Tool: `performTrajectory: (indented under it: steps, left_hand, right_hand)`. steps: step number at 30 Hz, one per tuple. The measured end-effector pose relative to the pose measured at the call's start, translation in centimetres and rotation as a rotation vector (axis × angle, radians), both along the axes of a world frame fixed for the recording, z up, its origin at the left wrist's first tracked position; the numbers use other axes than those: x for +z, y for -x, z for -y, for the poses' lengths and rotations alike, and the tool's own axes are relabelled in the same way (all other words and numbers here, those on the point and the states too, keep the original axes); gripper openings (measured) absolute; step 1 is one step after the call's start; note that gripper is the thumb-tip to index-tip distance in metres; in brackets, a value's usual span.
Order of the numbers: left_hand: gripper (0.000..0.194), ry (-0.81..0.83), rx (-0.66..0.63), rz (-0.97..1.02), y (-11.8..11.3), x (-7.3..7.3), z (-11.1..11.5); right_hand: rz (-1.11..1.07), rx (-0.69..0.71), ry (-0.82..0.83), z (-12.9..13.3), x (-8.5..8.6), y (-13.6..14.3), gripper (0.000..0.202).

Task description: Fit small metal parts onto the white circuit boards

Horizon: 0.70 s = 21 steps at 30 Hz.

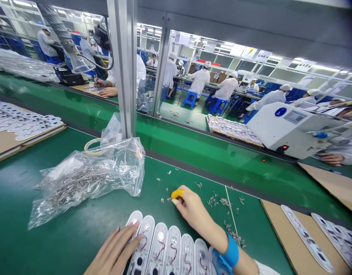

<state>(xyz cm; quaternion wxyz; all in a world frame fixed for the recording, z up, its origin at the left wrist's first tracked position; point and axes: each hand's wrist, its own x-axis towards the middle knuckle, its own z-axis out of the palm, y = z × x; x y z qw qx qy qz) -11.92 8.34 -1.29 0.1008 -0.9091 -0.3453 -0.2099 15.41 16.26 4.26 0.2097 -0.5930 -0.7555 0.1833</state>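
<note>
While the left hand [114, 250] lay spread on the casings [159, 246], the right hand [193, 210], pinched narrow beyond them, risked scattering metal pieces [162, 200] by fumbling.

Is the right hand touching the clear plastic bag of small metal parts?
Apart: the head view shows green table between the right hand and the plastic bag.
</note>
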Motion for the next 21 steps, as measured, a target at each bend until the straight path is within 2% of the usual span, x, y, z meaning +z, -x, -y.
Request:
performTrajectory:
  steps: [4,9,15,21]
  left_hand:
    - [0.08,-0.01,0.006,-0.013,-0.6,2.0,-0.3]
    - [0.074,-0.054,-0.04,-0.025,-0.8,3.2,-0.5]
    - [0.067,-0.018,-0.068,-0.013,-0.6,3.5,-0.5]
    - [0.059,0.075,-0.061,0.037,-0.6,4.2,-0.3]
  right_hand:
    - [-0.121,-0.014,-0.019,-0.4,1.0,-2.5,0.023]
    - [-0.219,-0.205,-0.014,0.3,1.2,-4.4,0.026]
    - [-0.115,-0.276,0.074,2.2,0.0,-2.9,0.016]
    - [-0.041,-0.327,0.064,1.6,-0.9,-1.1,0.019]
